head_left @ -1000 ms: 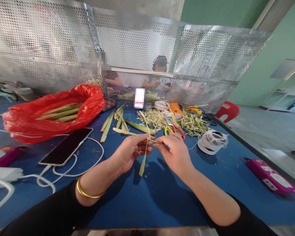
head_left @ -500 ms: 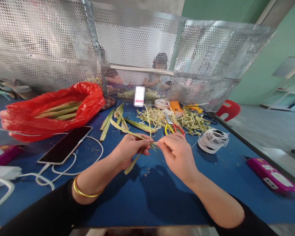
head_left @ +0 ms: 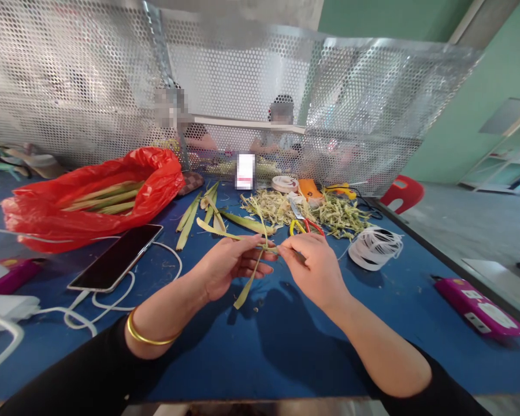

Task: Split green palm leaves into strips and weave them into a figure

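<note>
Several narrow green-yellow leaf strips point(head_left: 253, 275) cross between my hands, with one end hanging down and others reaching up and to the left. My left hand point(head_left: 231, 257), wearing a gold bangle, holds them loosely between the thumb and index finger; its other fingers are partly stretched out beneath. At the right of the crossing, my right hand point(head_left: 309, 266) pinches a strip end between thumb and forefinger. Just beyond my right hand lie scissors point(head_left: 302, 219) with red and yellow handles. Loose leaf pieces point(head_left: 190, 222) lie on the blue table point(head_left: 225, 364) beyond my left hand.
At left are a red plastic bag point(head_left: 47, 214) of long leaves, a phone point(head_left: 117, 260) and white cables. Behind the scissors sit heaps of leaf scraps point(head_left: 342, 214). A spool of white cord point(head_left: 372, 248) and a purple box point(head_left: 481, 306) stand right. Perforated metal panels point(head_left: 238, 75) close the back.
My left fingers have loosened and spread under the strips. The hanging strip end has swung to the right. My right hand keeps its pinch in nearly the same place.
</note>
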Demonstrator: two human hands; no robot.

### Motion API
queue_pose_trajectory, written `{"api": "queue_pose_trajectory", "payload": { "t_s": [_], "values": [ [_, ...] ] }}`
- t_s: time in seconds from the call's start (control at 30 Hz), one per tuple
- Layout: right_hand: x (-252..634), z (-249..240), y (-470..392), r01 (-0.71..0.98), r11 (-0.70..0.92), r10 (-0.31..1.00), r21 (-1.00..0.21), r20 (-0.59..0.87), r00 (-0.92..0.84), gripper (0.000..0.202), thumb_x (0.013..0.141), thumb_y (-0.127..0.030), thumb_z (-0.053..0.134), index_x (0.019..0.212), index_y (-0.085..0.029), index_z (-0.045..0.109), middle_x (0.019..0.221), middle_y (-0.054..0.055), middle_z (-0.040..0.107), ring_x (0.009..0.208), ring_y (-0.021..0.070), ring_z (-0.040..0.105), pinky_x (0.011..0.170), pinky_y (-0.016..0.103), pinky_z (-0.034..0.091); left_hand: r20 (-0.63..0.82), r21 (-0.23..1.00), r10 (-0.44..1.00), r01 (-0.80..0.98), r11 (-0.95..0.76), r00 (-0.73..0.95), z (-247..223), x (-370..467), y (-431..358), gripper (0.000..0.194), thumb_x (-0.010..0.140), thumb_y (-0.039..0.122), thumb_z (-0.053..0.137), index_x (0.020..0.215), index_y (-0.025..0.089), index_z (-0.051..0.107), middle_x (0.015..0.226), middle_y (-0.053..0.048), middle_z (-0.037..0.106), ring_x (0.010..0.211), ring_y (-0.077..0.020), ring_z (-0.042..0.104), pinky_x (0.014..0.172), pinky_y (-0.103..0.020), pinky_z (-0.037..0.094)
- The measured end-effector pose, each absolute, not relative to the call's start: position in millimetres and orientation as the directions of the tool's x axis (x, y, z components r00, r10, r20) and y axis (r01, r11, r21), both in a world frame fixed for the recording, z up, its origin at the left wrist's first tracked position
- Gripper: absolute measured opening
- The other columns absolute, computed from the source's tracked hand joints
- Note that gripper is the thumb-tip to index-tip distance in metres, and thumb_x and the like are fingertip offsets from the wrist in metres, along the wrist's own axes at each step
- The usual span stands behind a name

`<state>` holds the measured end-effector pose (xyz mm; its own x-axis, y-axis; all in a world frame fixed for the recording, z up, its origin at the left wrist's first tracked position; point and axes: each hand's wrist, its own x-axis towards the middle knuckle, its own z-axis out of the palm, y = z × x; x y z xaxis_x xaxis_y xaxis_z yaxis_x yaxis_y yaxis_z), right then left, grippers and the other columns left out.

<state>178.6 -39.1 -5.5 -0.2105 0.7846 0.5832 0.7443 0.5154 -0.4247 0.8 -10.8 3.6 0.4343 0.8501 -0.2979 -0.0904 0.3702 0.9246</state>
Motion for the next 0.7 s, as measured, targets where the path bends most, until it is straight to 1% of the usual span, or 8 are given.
{"api": "queue_pose_trajectory", "payload": {
  "t_s": [0.1, 0.2, 0.27, 0.33, 0.43, 0.53, 0.63, 0.7],
  "values": [
    [180, -3, -39, 0.694, 0.483, 0.832, -0.534, 0.527, -0.173, 0.030, 0.090, -0.032, 0.049, 0.064, -0.020, 0.057, 0.060, -0.002, 0.057, 0.060, 0.0132, 0.052, 0.073, 0.030, 0.039, -0.281, 0.937, 0.878, -0.086, 0.338, 0.387, 3, 1, -12, 0.022, 0.075, 0.031, 0.068, 0.090, 0.015, 0.070, 0.083, -0.008, 0.074, 0.062, -0.0126, 0.066, 0.061, -0.023, 0.049],
    [181, -2, -36, 0.510, 0.380, 0.912, -0.772, 0.405, -0.066, 0.035, 0.090, -0.041, 0.045, 0.069, -0.019, 0.062, 0.068, 0.002, 0.062, 0.067, 0.0156, 0.057, 0.065, 0.028, 0.043, -0.272, 0.944, 0.877, -0.070, 0.324, 0.395, 0, 3, -14, 0.019, 0.071, 0.027, 0.071, 0.085, 0.014, 0.070, 0.076, -0.006, 0.072, 0.056, -0.0117, 0.064, 0.056, -0.022, 0.047],
    [180, -3, -33, 0.344, 0.284, 0.958, -0.895, 0.280, -0.063, 0.029, 0.087, -0.041, 0.051, 0.075, -0.018, 0.065, 0.072, 0.003, 0.063, 0.070, 0.0161, 0.058, 0.065, 0.027, 0.045, -0.266, 0.947, 0.864, -0.051, 0.316, 0.427, -1, 5, -16, 0.019, 0.069, 0.026, 0.072, 0.084, 0.014, 0.070, 0.071, -0.004, 0.070, 0.053, -0.0107, 0.061, 0.052, -0.022, 0.046],
    [179, -6, -31, 0.226, 0.202, 0.977, -0.953, 0.181, -0.108, 0.020, 0.082, -0.037, 0.058, 0.079, -0.018, 0.065, 0.072, 0.001, 0.063, 0.069, 0.0148, 0.057, 0.066, 0.027, 0.045, -0.257, 0.953, 0.852, -0.025, 0.301, 0.456, -3, 8, -19, 0.018, 0.068, 0.026, 0.072, 0.081, 0.014, 0.071, 0.067, -0.002, 0.067, 0.050, -0.0089, 0.058, 0.049, -0.020, 0.043],
    [176, -13, -28, 0.183, 0.162, 0.983, -0.970, 0.142, -0.116, 0.015, 0.078, -0.031, 0.061, 0.073, -0.017, 0.062, 0.064, -0.002, 0.057, 0.062, 0.0119, 0.052, 0.062, 0.026, 0.042, -0.258, 0.959, 0.840, 0.019, 0.284, 0.478, -5, 12, -22, 0.016, 0.066, 0.027, 0.074, 0.073, 0.013, 0.069, 0.062, 0.000, 0.064, 0.047, -0.0074, 0.055, 0.048, -0.019, 0.041],
    [176, -17, -27, 0.258, 0.188, 0.982, -0.948, 0.174, -0.075, 0.016, 0.080, -0.029, 0.058, 0.068, -0.017, 0.059, 0.059, -0.003, 0.051, 0.057, 0.0113, 0.047, 0.056, 0.025, 0.039, -0.279, 0.954, 0.819, 0.048, 0.296, 0.501, -7, 14, -24, 0.015, 0.065, 0.026, 0.074, 0.069, 0.012, 0.069, 0.057, 0.000, 0.062, 0.046, -0.0077, 0.054, 0.048, -0.020, 0.041],
    [178, -15, -31, 0.411, 0.336, 0.923, -0.847, 0.383, 0.036, 0.015, 0.084, -0.028, 0.054, 0.074, -0.018, 0.059, 0.065, -0.001, 0.055, 0.062, 0.0138, 0.051, 0.060, 0.027, 0.041, -0.293, 0.951, 0.828, 0.053, 0.306, 0.478, -7, 14, -24, 0.014, 0.065, 0.024, 0.073, 0.070, 0.012, 0.070, 0.057, -0.001, 0.062, 0.044, -0.0077, 0.053, 0.047, -0.020, 0.041],
    [179, -10, -35, 0.544, 0.477, 0.800, -0.690, 0.597, 0.057, 0.011, 0.085, -0.027, 0.055, 0.085, -0.019, 0.062, 0.079, 0.003, 0.060, 0.073, 0.0166, 0.055, 0.070, 0.031, 0.044, -0.286, 0.954, 0.851, 0.046, 0.297, 0.440, -7, 16, -25, 0.012, 0.063, 0.022, 0.072, 0.070, 0.012, 0.071, 0.056, -0.001, 0.062, 0.044, -0.0082, 0.053, 0.046, -0.020, 0.040]
  ]
}}
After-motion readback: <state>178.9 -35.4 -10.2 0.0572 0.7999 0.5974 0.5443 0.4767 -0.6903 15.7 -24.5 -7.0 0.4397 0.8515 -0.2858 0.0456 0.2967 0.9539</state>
